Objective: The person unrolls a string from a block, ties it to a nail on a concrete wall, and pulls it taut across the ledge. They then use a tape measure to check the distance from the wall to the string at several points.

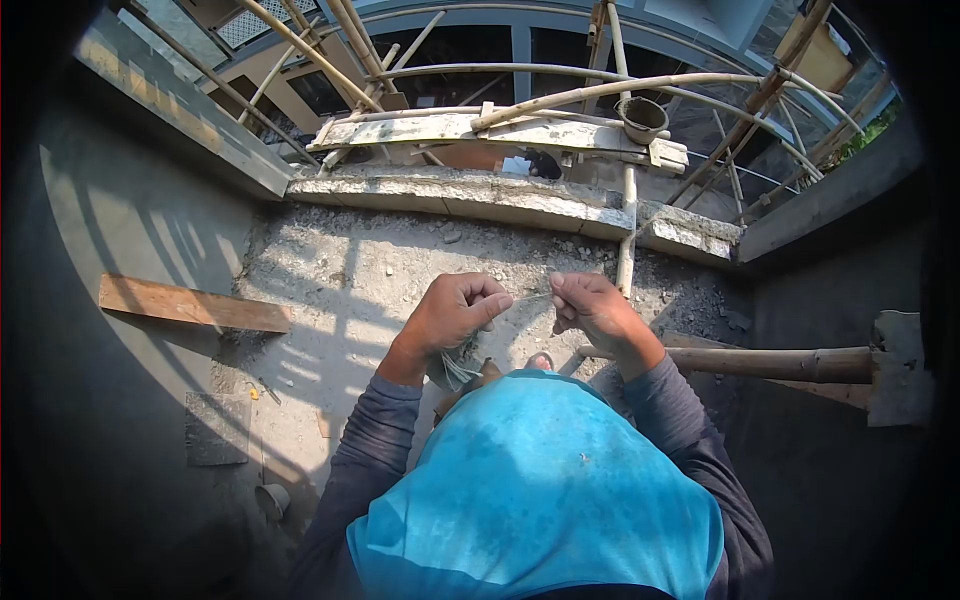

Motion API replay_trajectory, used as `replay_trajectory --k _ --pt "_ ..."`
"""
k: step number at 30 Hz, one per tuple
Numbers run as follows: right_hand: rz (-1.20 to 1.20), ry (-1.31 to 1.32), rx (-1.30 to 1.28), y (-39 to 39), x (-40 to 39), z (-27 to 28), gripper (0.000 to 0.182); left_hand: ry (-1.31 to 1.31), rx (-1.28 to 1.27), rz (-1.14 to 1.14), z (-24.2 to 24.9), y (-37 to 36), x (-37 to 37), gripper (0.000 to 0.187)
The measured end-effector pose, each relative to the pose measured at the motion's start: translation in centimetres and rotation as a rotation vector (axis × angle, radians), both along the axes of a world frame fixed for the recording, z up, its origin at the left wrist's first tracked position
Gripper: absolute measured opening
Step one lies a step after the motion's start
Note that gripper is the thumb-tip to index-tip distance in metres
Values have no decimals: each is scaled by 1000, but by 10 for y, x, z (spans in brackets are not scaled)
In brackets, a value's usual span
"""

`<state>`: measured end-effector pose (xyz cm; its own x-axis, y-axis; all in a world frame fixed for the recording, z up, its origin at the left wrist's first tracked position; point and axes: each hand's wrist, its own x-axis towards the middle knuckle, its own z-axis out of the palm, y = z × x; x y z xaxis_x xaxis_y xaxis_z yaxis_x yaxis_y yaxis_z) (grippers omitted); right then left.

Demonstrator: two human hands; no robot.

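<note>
My left hand (459,308) is closed in front of my chest, with a bundle of pale string (458,368) hanging below its palm. A thin strand (530,298) stretches from its thumb and forefinger across to my right hand (590,303). That hand pinches the strand's other end between thumb and fingertip, its remaining fingers curled. Both hands are held at about the same height, a short gap apart, above the rubble-strewn floor. How the bundle sits inside the left palm is hidden.
Ahead runs a low block wall (450,193), with bamboo scaffolding, a plank (400,131) and a black bucket (642,119) beyond. A bamboo pole (770,363) lies to the right. On the left are a wooden board (190,303) and a small pail (272,500).
</note>
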<state>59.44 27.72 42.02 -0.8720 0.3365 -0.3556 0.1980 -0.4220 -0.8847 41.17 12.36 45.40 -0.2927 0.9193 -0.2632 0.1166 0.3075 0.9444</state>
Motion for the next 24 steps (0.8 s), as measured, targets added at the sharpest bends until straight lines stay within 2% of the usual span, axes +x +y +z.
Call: replay_trajectory --k 3,5,6,8,9,11,15,18,19,21,22,23,24 --pt "-106 6 -132 2 8 -8 37 -17 2 12 -9 1 -4 22" --pt "-125 -4 143 6 12 -8 35 -22 80 32 -12 3 -6 23" --pt "-131 -1 143 8 14 -3 35 -20 80 27 -10 4 -5 23" --pt "80 -140 671 10 21 11 32 -8 83 48 -3 4 -1 23" --pt "77 -141 668 8 22 10 32 -9 79 45 -3 4 -1 23" --pt "-115 26 1056 2 22 11 32 61 57 -26 -3 6 -3 24" --pt "-59 -9 989 -9 13 32 30 54 59 -65 -1 13 5 23" --pt "-22 156 1153 -10 4 17 26 43 66 -98 -6 18 10 24" --pt "-29 153 1154 -10 5 16 26 31 62 -92 -5 20 12 24" --pt "-43 -21 772 -11 5 18 23 20 58 -84 -5 22 14 25" --pt "-26 -7 583 -6 5 12 28 1 49 -95 -6 23 15 22" --pt "-22 -7 583 -6 5 4 28 -19 42 -104 -8 24 16 20" --pt "-82 76 315 -6 4 -3 33 -20 42 -99 -10 24 17 20"
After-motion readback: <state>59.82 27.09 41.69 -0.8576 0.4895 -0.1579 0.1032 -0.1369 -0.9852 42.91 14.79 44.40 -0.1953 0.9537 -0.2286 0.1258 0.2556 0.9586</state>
